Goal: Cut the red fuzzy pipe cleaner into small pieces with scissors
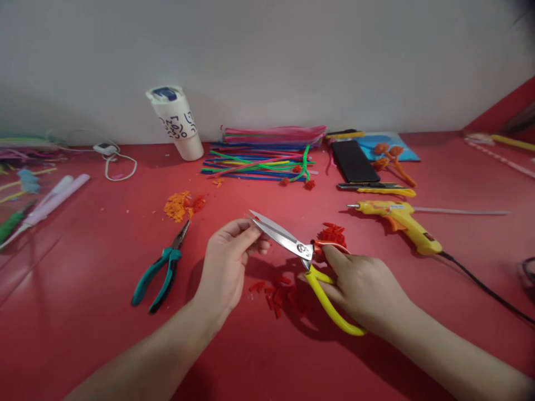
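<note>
My right hand [361, 284] is wrapped round the handles of a pair of scissors [286, 238], one grip yellow and the other orange. Their blades are slightly parted and point up to the left. At the tips, my left hand [228, 259] is closed in a pinch on a small red piece [256, 219], mostly hidden by the fingers and blades. Under the scissors lie loose red cut pieces [278, 298]. A denser heap of red pieces [332, 234] sits just beyond my right hand.
Teal-handled pliers [165, 273] and orange scraps [178, 206] lie to the left. Behind are a white tumbler [178, 125] and colourful pipe cleaners [259, 159]. On the right are a phone [355, 161], a utility knife [376, 188] and a yellow glue gun [401, 220] with its trailing cord.
</note>
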A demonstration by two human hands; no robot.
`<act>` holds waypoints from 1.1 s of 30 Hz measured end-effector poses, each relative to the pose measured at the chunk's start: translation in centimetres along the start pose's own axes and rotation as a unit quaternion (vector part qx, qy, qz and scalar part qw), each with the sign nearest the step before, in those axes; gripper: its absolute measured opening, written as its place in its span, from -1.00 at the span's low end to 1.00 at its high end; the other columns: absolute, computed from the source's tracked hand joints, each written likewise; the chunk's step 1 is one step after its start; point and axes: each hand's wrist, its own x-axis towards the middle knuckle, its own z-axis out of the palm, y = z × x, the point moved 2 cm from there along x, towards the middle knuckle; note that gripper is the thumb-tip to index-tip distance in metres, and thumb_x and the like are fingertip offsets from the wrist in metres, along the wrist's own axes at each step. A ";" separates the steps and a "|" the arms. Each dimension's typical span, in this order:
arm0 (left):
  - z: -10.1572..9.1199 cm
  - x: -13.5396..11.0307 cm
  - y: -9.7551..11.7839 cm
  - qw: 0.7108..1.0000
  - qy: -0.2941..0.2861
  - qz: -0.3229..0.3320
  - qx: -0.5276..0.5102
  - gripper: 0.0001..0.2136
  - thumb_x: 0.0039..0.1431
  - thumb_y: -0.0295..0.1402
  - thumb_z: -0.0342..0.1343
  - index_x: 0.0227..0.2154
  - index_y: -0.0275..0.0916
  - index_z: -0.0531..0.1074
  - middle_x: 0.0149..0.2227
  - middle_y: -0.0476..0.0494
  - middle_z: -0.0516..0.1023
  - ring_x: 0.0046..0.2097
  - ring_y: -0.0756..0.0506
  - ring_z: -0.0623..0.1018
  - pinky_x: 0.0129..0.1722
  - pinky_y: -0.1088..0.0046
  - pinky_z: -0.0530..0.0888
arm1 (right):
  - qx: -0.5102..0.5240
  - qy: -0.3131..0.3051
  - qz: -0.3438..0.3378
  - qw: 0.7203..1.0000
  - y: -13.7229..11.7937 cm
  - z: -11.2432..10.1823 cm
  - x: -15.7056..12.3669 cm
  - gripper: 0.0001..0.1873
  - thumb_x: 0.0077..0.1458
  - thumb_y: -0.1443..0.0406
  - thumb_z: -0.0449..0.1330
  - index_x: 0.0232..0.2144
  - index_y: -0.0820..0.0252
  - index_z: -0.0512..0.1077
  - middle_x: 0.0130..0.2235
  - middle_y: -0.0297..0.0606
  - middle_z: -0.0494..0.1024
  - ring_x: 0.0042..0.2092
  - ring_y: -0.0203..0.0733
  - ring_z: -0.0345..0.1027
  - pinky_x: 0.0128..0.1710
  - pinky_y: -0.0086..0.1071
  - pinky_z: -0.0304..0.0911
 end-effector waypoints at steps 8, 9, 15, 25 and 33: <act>0.0 0.2 0.0 1.000 0.001 0.006 0.015 -0.96 -0.04 -0.49 0.12 -0.52 -0.31 0.45 -0.57 0.01 0.46 -0.54 0.12 0.44 -0.51 0.65 0.38 | 0.007 -0.024 0.010 1.000 -0.1 0.3 0.0 -0.60 0.12 0.04 -0.19 -0.49 0.19 0.22 -0.69 -0.32 0.36 -0.69 -0.24 0.20 -0.64 -0.42 -0.24; 0.0 0.2 0.0 1.000 0.001 0.006 0.017 -0.96 -0.03 -0.49 0.12 -0.52 -0.31 0.45 -0.57 0.01 0.46 -0.54 0.12 0.43 -0.50 0.65 0.38 | 0.009 -0.026 0.012 1.000 -0.1 0.4 0.0 -0.60 0.12 0.04 -0.19 -0.49 0.18 0.22 -0.69 -0.32 0.36 -0.69 -0.24 0.20 -0.64 -0.42 -0.25; -0.1 0.2 0.1 1.000 0.004 0.008 0.028 -0.96 -0.05 -0.45 0.13 -0.53 -0.32 0.43 -0.57 -0.01 0.45 -0.53 0.10 0.43 -0.50 0.63 0.37 | 0.008 -0.046 0.028 0.999 0.0 0.2 0.0 -0.59 0.10 0.02 -0.19 -0.54 0.17 0.20 -0.70 -0.31 0.34 -0.69 -0.25 0.18 -0.64 -0.43 -0.25; 0.2 0.2 -0.4 0.998 -0.036 -0.035 0.039 -0.93 -0.04 -0.42 0.13 -0.51 -0.32 0.41 -0.53 -0.03 0.47 -0.51 0.08 0.43 -0.48 0.59 0.37 | 0.045 -0.131 0.112 0.984 0.4 -0.8 0.7 -0.64 0.04 -0.01 -0.11 -0.51 0.14 0.19 -0.60 -0.26 0.40 -0.60 -0.20 0.24 -0.61 -0.42 -0.19; 1.2 -0.5 -1.1 0.984 -0.115 -0.115 0.071 -0.93 -0.07 -0.42 0.14 -0.49 -0.31 0.41 -0.56 -0.04 0.48 -0.54 0.08 0.42 -0.49 0.57 0.36 | 0.371 -0.085 0.189 0.905 -0.3 -1.4 1.3 -0.82 -0.03 0.20 0.00 -0.57 0.16 0.19 -0.60 -0.41 0.29 -0.57 -0.36 0.14 -0.59 -0.48 0.00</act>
